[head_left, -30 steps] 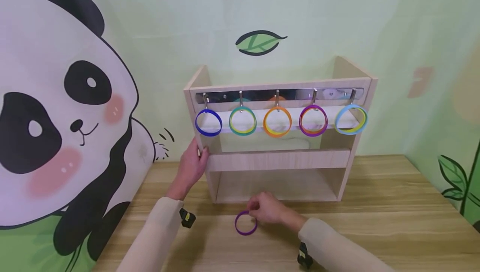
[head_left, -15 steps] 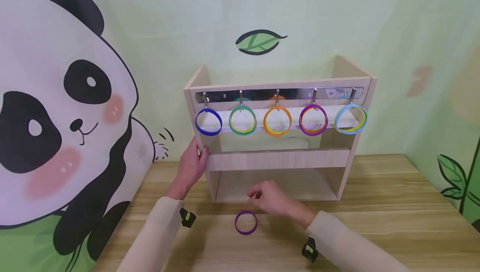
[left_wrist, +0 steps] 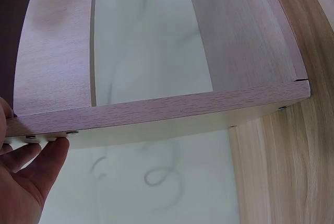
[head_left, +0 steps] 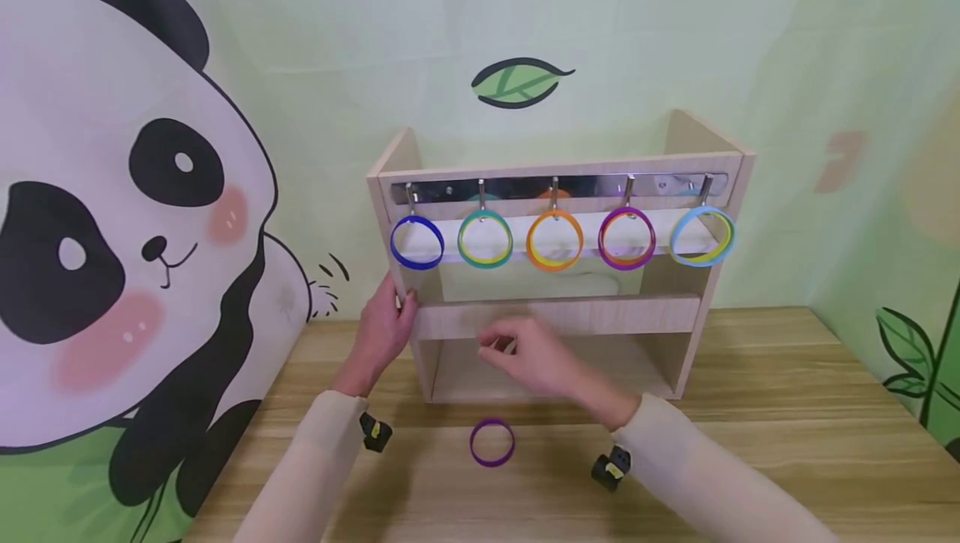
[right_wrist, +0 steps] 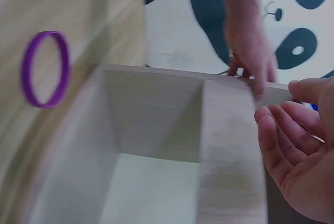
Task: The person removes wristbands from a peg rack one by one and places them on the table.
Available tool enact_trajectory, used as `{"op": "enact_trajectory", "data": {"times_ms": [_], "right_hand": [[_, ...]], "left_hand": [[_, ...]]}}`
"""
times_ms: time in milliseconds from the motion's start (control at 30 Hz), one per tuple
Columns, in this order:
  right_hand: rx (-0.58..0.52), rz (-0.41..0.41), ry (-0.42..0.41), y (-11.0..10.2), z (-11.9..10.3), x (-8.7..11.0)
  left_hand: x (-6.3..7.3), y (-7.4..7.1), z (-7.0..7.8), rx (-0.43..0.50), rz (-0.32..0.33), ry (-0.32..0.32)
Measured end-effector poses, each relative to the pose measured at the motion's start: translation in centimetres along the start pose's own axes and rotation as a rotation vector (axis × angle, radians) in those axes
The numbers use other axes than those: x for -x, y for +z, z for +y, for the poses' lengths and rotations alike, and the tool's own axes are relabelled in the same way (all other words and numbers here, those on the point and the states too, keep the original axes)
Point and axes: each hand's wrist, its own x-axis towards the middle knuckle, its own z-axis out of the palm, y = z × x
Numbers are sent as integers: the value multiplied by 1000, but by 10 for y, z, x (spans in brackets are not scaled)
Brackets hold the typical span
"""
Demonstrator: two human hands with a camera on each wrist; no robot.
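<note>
My left hand (head_left: 382,326) grips the left side panel of a small wooden shelf unit (head_left: 555,316); in the left wrist view its fingers (left_wrist: 49,164) lie against the panel's outer face. My right hand (head_left: 532,356) hovers before the unit's lower opening, fingers loosely curled with nothing between them. In front of the unit a purple silicone wristband (head_left: 492,465) lies on the table, below the right hand. From metal hooks above hang more bands: a blue band (head_left: 417,266), a teal one with yellow, an orange one with yellow, a purple one with orange, and a light blue one with yellow.
The unit stands on a wood-grain table (head_left: 787,410). A metal hook rail (head_left: 517,191) runs along its upper front, with a white shelf board behind the bands. A wall printed with a panda (head_left: 225,293) and leaves rises behind and to the sides.
The right hand has let go of the purple wristband on the table and risen up toward the unit's middle crossbar. The left hand has stayed on the side panel.
</note>
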Motion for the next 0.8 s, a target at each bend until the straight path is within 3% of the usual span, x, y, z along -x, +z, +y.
{"op": "enact_trajectory", "data": {"times_ms": [500, 800], "right_hand": [[-64, 158, -49, -32, -42, -32], [-12, 207, -110, -40, -57, -45]], "left_hand": [[-1, 0, 0, 21, -11, -3], [-1, 1, -2, 18, -3, -3]]}}
